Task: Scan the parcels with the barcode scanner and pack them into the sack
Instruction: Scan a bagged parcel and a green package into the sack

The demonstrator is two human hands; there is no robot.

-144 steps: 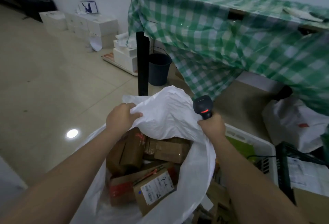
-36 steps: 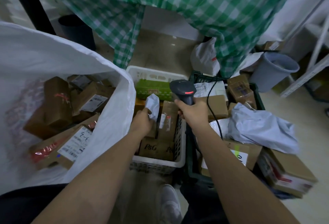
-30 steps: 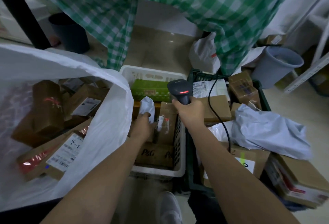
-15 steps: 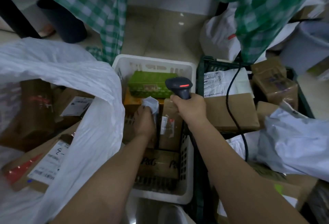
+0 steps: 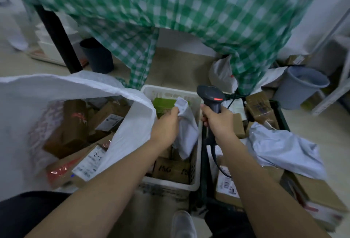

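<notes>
Head view: left hand point(image 5: 166, 126) over white basket point(image 5: 197, 162), fingers curled tight round upper part of a soft white parcel point(image 5: 186, 133), thumb side toward sack. Parcel lifted, hanging crumpled from the grip, lower end just above the brown boxes point(image 5: 171, 169) in basket; top corner poking up past the knuckles in front of a green box point(image 5: 163, 105). Right hand point(image 5: 218, 122) wrapped round scanner point(image 5: 211, 95) handle, all fingers closed on it, head up and pointing away, red light lit on top. Cable point(image 5: 217, 160) running down from handle beside right forearm. Scanner just right of parcel, apart, above the gap between basket and dark crate point(image 5: 282, 112). Sack point(image 5: 62, 93) at left, mouth open, cardboard parcels with labels inside, rim touching left wrist area. Crate holding more boxes and a grey poly bag point(image 5: 284, 148). Green checked cloth point(image 5: 189, 10) hanging above, grey bin point(image 5: 301, 86) at right. Edges blurred.
</notes>
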